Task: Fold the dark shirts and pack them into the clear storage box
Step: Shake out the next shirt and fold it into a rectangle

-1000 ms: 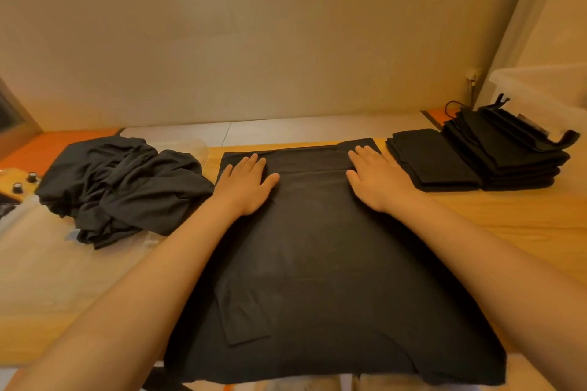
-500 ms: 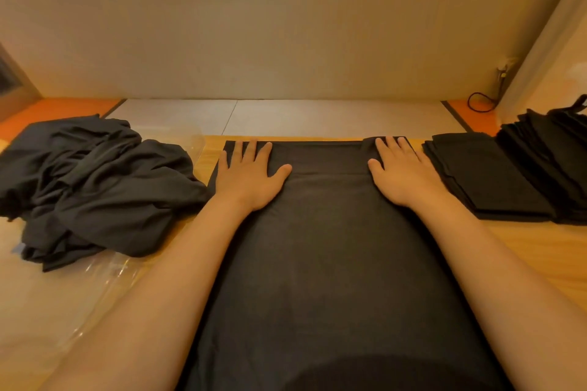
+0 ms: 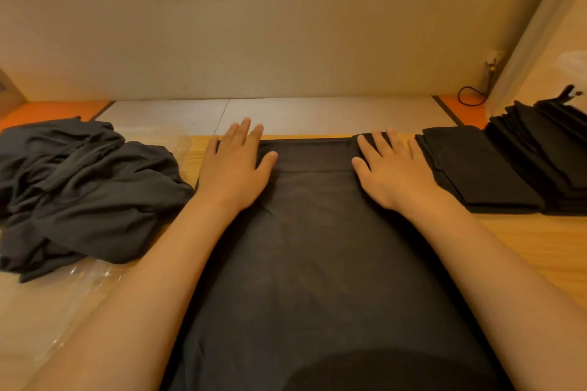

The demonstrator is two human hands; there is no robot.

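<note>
A dark shirt (image 3: pixel 317 247) lies flat on the wooden table (image 3: pixel 540 247), stretching from the far edge toward me. My left hand (image 3: pixel 236 168) lies flat, fingers spread, on its far left corner. My right hand (image 3: pixel 392 171) lies flat on its far right corner. Neither hand grips the cloth. A crumpled heap of dark shirts (image 3: pixel 79 197) sits at the left. Folded dark shirts (image 3: pixel 476 168) lie at the right, beside a taller stack (image 3: pixel 549 149). A pale clear patch at the right edge (image 3: pixel 576 65) may be the storage box; I cannot tell.
Clear plastic wrapping (image 3: pixel 79 279) lies under and in front of the crumpled heap. A black cable (image 3: pixel 471 95) curls on the orange floor by the wall corner. Beyond the table's far edge runs a pale floor strip (image 3: pixel 286 114).
Both hands have slid outward and toward the far edge of the shirt. The view has tipped forward and turned left, so the box at the right has left the picture.
</note>
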